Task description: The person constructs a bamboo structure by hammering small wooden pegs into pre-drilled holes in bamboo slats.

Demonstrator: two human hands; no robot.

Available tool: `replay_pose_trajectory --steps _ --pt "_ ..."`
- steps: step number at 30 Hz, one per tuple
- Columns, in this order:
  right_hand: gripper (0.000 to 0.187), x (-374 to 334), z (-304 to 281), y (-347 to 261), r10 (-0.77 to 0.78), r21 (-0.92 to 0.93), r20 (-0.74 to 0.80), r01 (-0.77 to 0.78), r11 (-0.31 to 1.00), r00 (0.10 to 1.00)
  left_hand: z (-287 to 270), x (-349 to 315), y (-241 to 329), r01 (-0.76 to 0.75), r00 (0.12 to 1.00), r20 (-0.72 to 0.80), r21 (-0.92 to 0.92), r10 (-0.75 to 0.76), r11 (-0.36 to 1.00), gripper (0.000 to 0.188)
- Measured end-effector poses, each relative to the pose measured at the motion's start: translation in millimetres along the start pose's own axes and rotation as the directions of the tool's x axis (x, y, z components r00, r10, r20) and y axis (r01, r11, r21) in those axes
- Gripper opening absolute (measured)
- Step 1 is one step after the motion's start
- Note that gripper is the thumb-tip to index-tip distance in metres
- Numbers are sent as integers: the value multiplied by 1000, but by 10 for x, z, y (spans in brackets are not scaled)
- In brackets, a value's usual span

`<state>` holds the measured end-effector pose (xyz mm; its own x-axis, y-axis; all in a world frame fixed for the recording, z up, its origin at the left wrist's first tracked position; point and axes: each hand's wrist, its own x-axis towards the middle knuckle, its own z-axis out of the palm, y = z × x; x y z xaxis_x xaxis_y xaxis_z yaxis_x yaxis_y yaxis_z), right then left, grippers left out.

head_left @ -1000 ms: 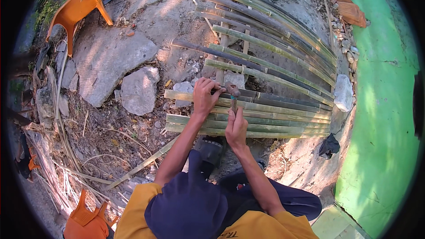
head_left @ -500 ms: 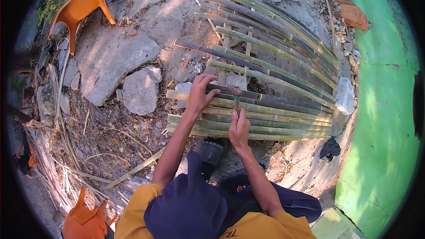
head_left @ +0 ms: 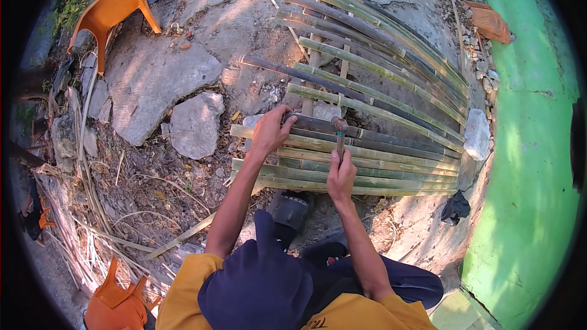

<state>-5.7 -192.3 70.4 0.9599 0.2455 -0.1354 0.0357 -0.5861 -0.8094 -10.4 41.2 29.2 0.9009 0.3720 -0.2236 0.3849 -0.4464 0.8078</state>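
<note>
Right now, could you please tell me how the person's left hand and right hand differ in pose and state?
The right hand is closed around the handle of the hammer, while the left hand shows no tool, its thumb and fingers parted near the end of a dark bamboo slat. The left hand reaches farther forward than the right hand. Both are bare.

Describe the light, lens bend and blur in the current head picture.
Head view: black rim around the scene, bamboo strips seemingly bowed, likely by the fisheye lens; head view: patchy sun and shade on the green surface; head view, lower left: sunlit pale strips nearly washed out; head view: hammer showing little obvious motion blur.
</note>
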Motion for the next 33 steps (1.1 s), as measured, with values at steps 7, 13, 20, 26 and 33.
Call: replay_pose_trajectory --steps 7,13,20,26,33 --pt "22 299 197 -228 -10 28 -58 12 1000 998 -42 -28 66 -33 999 -10 -21 33 999 25" --pt "30 759 329 -472 -43 -34 15 44 998 999 -14 -50 50 -286 939 -184 59 292 956 30" --pt "35 872 407 -388 -101 -53 59 105 993 993 111 -39 -2 -327 937 -125 10 326 945 31" --pt "35 858 387 -384 -96 -71 73 101 992 993 152 -14 -31 -313 943 -126 -35 307 949 32" --pt "33 854 362 -393 -71 -29 94 74 997 993 228 52 51 -473 848 -225 84 480 877 23"
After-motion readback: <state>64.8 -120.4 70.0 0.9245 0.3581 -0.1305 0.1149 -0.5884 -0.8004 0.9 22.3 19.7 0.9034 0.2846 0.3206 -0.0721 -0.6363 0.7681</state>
